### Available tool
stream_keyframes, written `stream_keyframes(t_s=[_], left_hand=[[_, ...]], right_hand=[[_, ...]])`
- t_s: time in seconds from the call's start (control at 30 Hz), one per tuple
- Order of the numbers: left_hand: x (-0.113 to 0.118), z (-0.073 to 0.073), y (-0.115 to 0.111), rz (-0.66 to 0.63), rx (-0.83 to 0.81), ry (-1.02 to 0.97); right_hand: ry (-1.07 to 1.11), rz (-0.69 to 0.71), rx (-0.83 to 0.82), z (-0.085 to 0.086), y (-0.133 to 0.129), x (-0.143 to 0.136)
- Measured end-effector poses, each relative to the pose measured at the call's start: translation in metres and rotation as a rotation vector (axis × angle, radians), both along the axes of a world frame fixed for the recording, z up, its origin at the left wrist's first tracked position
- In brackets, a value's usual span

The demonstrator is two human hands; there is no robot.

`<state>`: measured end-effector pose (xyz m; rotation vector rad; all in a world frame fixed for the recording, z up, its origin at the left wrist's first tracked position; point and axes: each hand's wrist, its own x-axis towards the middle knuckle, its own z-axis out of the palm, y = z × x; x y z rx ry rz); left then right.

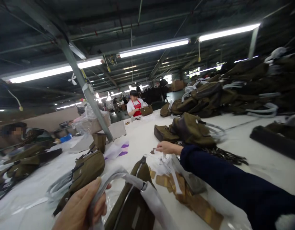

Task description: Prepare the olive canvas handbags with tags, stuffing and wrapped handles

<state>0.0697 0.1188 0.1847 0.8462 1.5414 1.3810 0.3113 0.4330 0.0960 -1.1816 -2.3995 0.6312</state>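
My left hand [81, 204] is wrapped round the plastic-covered handle [117, 175] of an olive and dark brown handbag [130, 206] standing close in front of me. A metal zip runs along the bag's top. Farther out over the white table, my right hand [168, 148] is closed, fingertips pinched together; whatever they hold is too small to make out. Just below it are white strips [175, 175] and a spread of brown paper tags [202, 207]. Small brown bits [152, 151] lie beside the right fingertips.
Olive bags [188, 129] sit beyond my right arm, next to dark strands [230, 156]. A large heap of bags [209, 95] fills the right back. More bags [87, 169] stand at left, near a slanted metal post [90, 95]. Co-workers are at the far end [135, 107] and left.
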Motion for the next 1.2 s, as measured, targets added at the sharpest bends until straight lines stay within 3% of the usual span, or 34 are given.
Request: stream_keyframes(t_s=[0.13, 0.23, 0.5, 0.63, 0.87, 1.03, 1.2], left_hand=[[0.032, 0.01, 0.017, -0.164, 0.063, -0.005], [0.039, 0.011, 0.023, -0.244, 0.084, 0.015], [0.026, 0.022, 0.005, -0.187, 0.077, 0.021], [0.02, 0.027, -0.002, -0.144, 0.035, 0.035], [0.008, 0.02, 0.003, -0.128, -0.019, 0.025], [0.002, 0.024, 0.0, -0.183, -0.07, 0.029], [-0.005, 0.027, -0.003, -0.241, -0.102, -0.004]], right_hand=[[0.118, -0.064, 0.035, -0.003, -0.025, 0.018], [0.152, -0.064, 0.057, -0.003, -0.038, 0.022], [-0.024, -0.072, 0.102, -0.011, -0.052, 0.033], [-0.17, -0.007, 0.085, -0.026, -0.052, 0.015], [-0.282, 0.085, 0.05, -0.062, -0.064, -0.04], [-0.044, 0.073, 0.003, -0.074, -0.058, -0.053], [0.478, -0.009, -0.083, -0.047, -0.049, -0.035]])
